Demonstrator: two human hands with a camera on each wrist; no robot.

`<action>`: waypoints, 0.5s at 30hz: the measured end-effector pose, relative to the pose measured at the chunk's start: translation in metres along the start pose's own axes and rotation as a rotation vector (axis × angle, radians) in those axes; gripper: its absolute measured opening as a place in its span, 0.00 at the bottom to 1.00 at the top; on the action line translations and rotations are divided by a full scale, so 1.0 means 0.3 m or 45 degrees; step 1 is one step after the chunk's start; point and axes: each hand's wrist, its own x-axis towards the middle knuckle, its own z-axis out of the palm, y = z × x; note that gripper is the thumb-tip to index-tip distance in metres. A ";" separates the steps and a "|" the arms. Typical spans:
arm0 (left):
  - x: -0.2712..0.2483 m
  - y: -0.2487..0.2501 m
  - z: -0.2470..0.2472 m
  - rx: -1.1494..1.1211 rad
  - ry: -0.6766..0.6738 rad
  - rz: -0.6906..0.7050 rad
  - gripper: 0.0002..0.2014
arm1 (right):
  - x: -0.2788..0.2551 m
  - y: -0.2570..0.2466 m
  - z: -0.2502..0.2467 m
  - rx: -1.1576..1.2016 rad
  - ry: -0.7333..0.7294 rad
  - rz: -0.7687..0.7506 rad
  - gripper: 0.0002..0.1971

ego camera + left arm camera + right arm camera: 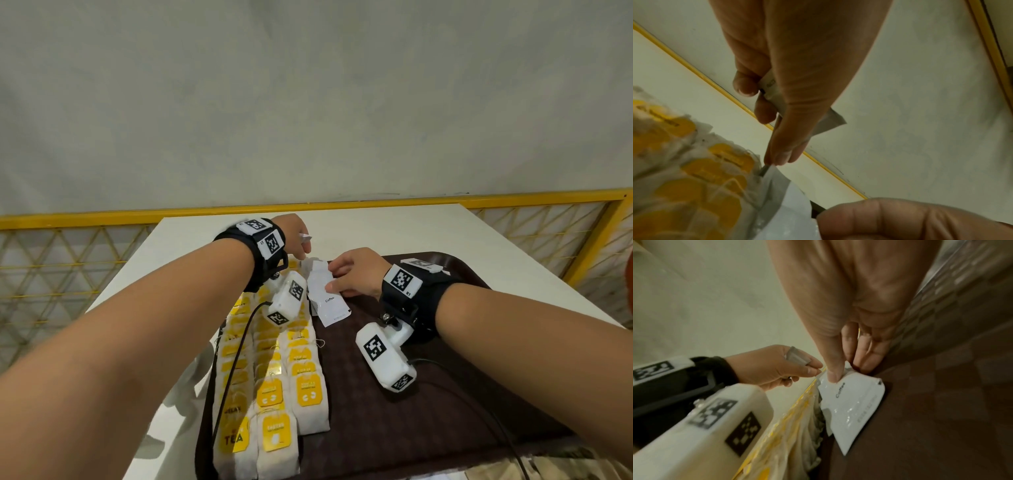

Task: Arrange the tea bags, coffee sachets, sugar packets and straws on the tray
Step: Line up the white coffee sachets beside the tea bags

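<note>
Placing coffee sachets, head view: right hand (352,274) pinches the top end of a white coffee sachet (328,298) lying on the brown tray (428,428), just right of the tea bag rows (274,370). Left hand (294,236) hovers over the far end of those rows, fingers curled round a few more white packets (306,237); judged to be the supply for this row. Tray contents: tea bags in about three overlapped rows along its left side, the sachet beside them, a white block (423,264) at the far right corner, the rest bare. Tray sits on the white table (376,226). No straws in view. Left wrist view: left hand (797,91) grips the folded packets (772,91) in the palm while thumb and forefinger pinch a corner of a sachet (774,175) right beside the tea bags (694,170). Right wrist view: right thumb (835,369) presses the sachet (853,408) labelled "Coffee" at its top edge, fingers behind it; sachet lies skewed to the tea bags (797,426). Judgement: square its long edge parallel to the tea bag rows, press flat, release only once it lies still; slick film may slide on the tray (941,418).
</note>
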 end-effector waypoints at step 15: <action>0.049 -0.002 -0.021 0.057 -0.108 0.001 0.12 | 0.035 0.020 0.006 -0.156 -0.015 -0.067 0.25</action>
